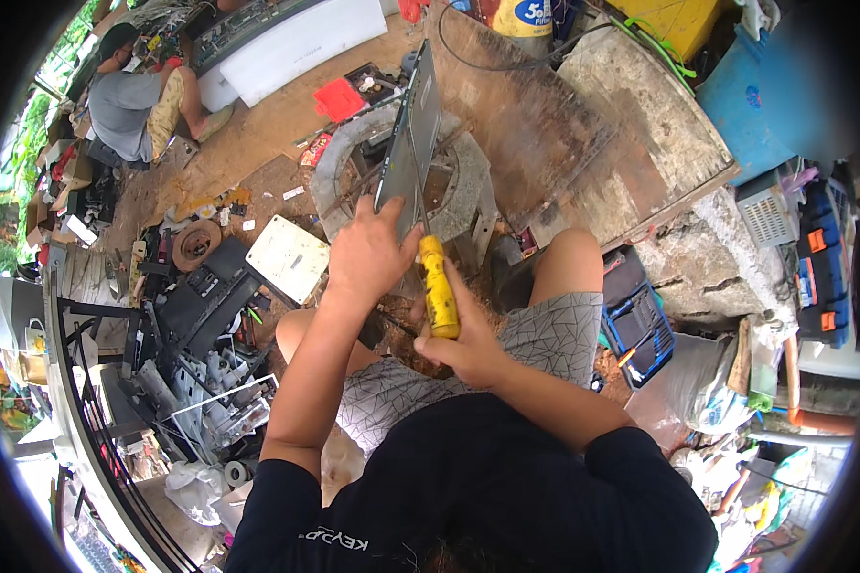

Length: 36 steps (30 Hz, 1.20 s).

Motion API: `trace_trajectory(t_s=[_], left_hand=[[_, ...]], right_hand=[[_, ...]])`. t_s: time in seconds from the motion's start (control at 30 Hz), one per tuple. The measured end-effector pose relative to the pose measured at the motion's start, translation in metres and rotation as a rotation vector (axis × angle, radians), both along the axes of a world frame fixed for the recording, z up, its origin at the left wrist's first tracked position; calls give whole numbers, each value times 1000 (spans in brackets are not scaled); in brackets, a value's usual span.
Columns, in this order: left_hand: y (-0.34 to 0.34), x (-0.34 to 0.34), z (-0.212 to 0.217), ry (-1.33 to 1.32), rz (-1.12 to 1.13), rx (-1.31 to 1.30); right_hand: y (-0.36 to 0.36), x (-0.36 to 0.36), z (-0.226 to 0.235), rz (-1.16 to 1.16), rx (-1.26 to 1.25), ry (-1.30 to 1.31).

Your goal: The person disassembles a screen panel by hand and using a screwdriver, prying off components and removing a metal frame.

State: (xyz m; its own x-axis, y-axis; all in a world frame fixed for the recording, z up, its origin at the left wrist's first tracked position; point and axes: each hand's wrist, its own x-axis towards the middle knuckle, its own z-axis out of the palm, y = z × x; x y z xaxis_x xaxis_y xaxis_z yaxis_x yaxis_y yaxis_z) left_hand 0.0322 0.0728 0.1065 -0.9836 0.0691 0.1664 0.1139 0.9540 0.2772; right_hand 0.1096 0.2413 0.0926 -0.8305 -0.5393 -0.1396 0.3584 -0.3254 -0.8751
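My left hand [365,253] grips the near end of a thin, flat grey panel [416,129], which stands on its edge and points away from me. In my right hand [470,344] is a screwdriver with a yellow, black-smudged handle [438,296]; the fingers are wrapped round it. Its thin shaft runs up along the right face of the panel, close to my left fingertips. Whether the tip touches the panel, I cannot make out. Under and behind the panel sits a grey ring-shaped concrete block [333,186] with an open middle.
Left of me lie a cream square cover [290,260], black plastic casings [205,296] and piled scrap. A red tray [338,98] is beyond the ring. Wooden boards [640,124] and a blue tool pouch [640,334] are at right. Another person [129,100] sits at far left.
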Motion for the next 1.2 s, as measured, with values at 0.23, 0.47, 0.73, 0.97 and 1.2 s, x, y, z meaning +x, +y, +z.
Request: trace_trajectory(t_s=[0.23, 0.47, 0.73, 0.97, 1.2], left_hand=[[1, 2, 2, 8, 4, -12], [2, 2, 5, -42, 12, -7], [-2, 0, 1, -35, 13, -13], [5, 1, 3, -65, 22, -19], [0, -3, 3, -42, -1, -26]], right_hand=[[-22, -3, 1, -78, 223, 274], [-20, -11, 6, 7, -36, 45], [-25, -24, -21, -142, 152, 241], [-29, -29, -34, -212, 374, 318], [-35, -45, -1, -214, 133, -61]])
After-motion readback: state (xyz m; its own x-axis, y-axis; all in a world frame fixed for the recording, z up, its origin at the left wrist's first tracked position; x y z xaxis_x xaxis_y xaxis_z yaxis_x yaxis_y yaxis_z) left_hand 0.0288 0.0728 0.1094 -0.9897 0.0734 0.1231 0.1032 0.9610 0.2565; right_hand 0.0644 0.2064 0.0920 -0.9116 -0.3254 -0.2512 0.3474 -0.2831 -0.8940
